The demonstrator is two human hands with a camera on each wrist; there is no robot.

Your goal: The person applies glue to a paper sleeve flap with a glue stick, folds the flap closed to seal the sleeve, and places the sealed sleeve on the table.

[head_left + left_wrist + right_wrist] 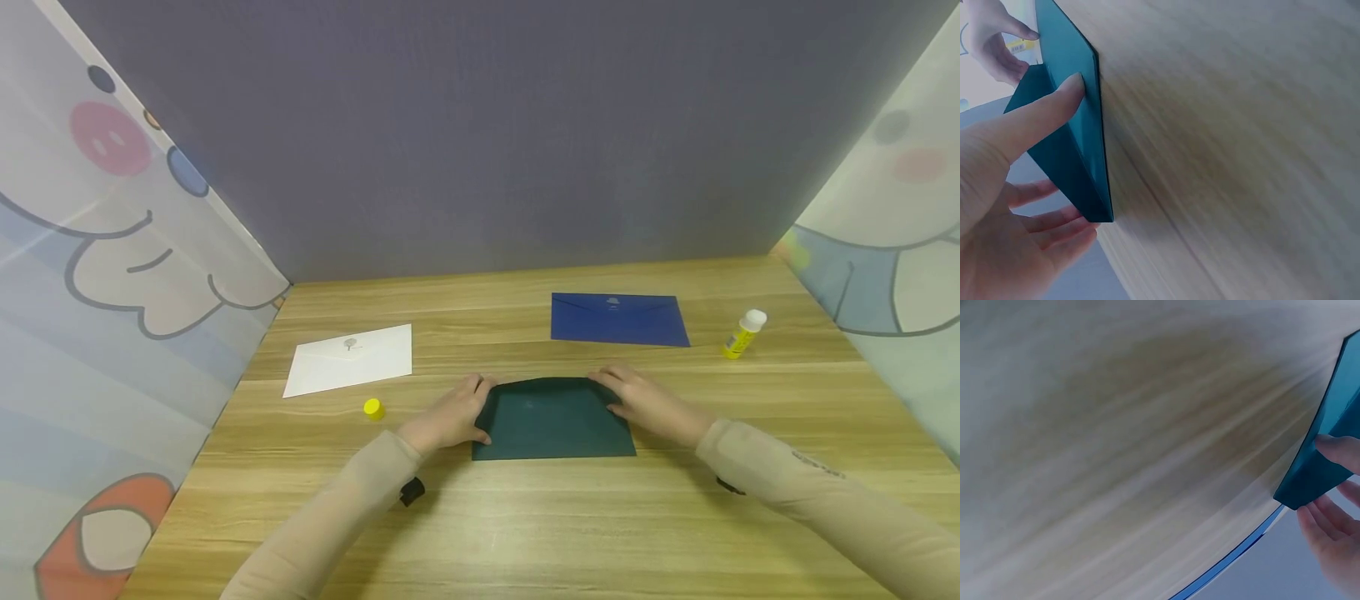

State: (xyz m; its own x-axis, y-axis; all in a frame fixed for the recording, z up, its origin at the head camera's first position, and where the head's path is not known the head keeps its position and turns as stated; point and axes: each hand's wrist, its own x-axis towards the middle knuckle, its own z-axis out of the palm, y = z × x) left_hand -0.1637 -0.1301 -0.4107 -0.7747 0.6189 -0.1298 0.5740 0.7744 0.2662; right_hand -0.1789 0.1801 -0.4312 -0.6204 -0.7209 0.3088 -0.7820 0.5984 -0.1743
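Observation:
A dark green envelope (555, 427) lies on the table in front of the person, its flap folded up at an angle along the far side. At its left end the left hand (453, 413) grips it, with the thumb (1044, 119) against the inner face and the other fingers behind the flap. The right hand (654, 405) holds the opposite end. In the right wrist view its thumb (1339, 451) is on the near face, while fingertips (1311, 526) reach round the back edge.
A white envelope (363, 367) lies at the back left, with a small yellow cap (373, 408) in front of it. Further back on the right is a blue envelope (618, 321). Beside that, a yellow glue stick (741, 337) with a white end lies near a dark grey back panel (510, 150).

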